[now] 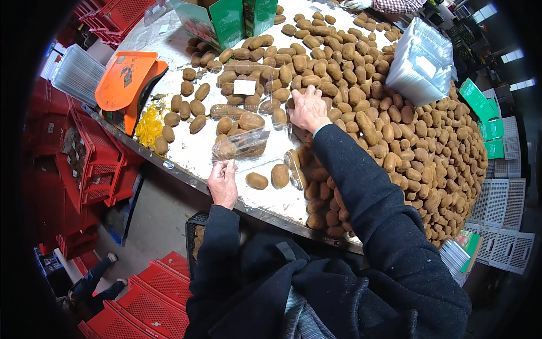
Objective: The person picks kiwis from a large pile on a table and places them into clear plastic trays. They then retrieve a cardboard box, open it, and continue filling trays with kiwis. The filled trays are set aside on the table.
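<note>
My left hand (223, 185) pinches the near edge of a clear plastic clamshell container (248, 144) with several kiwifruit inside. Stretched out over the edge of the big kiwifruit pile (384, 133), my right hand (309, 109) has its fingers bent down around a kiwifruit, mostly hidden under the palm. Just beyond the left hand's container sits another filled clear container with a white label (244, 87). A loose kiwifruit (257, 181) and a second one (280, 175) lie right of my left hand, beside a clear container (295, 169) at the pile's edge.
An orange scale (125, 82) stands at the table's left edge, near yellow netting (149, 127). Stacked clear containers (422, 62) rest on the pile. A green box (217, 22) stands at the back. Red crates (149, 299) are on the floor; a patterned sleeve (397, 5) shows across the table.
</note>
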